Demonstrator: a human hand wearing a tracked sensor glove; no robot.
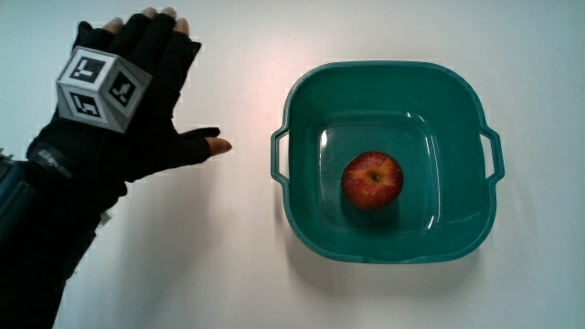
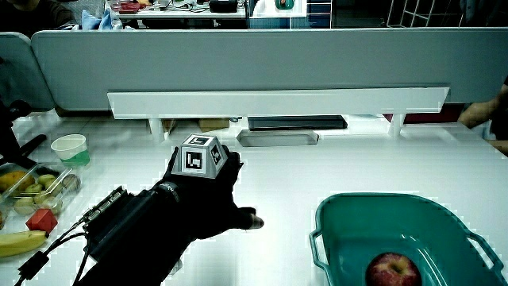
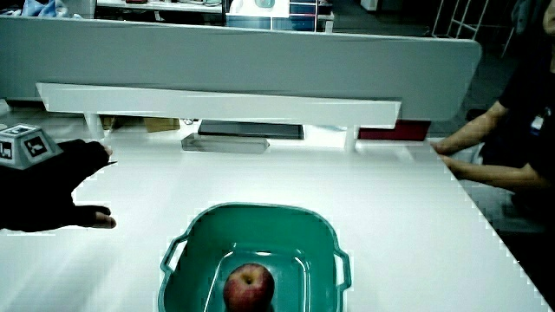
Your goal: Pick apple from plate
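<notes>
the task has not really begun, judging by how things lie. the red apple (image 1: 372,180) sits untouched in the middle of a teal plastic basin (image 1: 302,100), a square tub with two small handles rather than a flat plate, and nothing else is in the tub with it. the hand (image 1: 128,105) lies flat on the white table (image 1: 228,274) beside the basin, well apart from its nearest handle, with its fingers spread and relaxed and its thumb pointing toward the tub; it holds nothing. the patterned cube (image 1: 96,84) on its back faces upward. both side views agree: the apple (image 2: 393,271) rests low inside the basin (image 2: 373,208), the hand (image 2: 202,202) is down on the table next to it, and in a side view the thumb tip (image 3: 104,220) stops short of the tub's rim (image 3: 251,211). what remains is, as i judge it, the whole job: bring the hand over the basin, reach down past the rim, close the fingers round the apple and lift it clear. the walls look deep enough that the hand would probably need to come from above rather than from the side.
</notes>
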